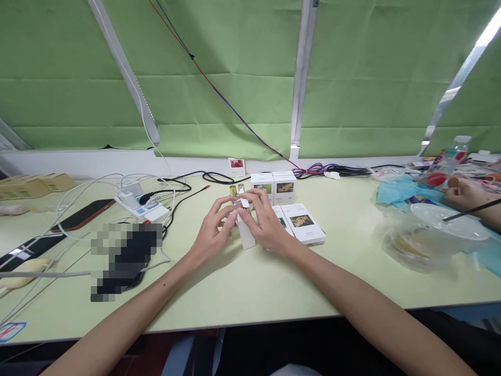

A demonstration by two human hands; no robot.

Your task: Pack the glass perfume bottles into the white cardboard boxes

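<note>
A slim white box (246, 236) stands on the table between my two hands, its top flap raised. My left hand (215, 230) closes on the box from the left, thumb near the upper edge. From the right, my right hand (266, 222) grips the same box, with its fingers over the flap. Just behind my fingers are two small gold-coloured cylinders (234, 190). To the right, two white boxes with pictures (284, 189) stand upright. In front of them lie flat white boxes, one with a yellow flower picture (302, 223); another is partly hidden by my right hand.
A small picture card (237, 166) leans at the wall. Left are a power strip with chargers (145, 206), tangled cables, phones (84, 214) and cardboard boxes (35, 185). Right are a clear plastic tub (415, 245), blue cloth (399, 190) and another person's hand (465, 196).
</note>
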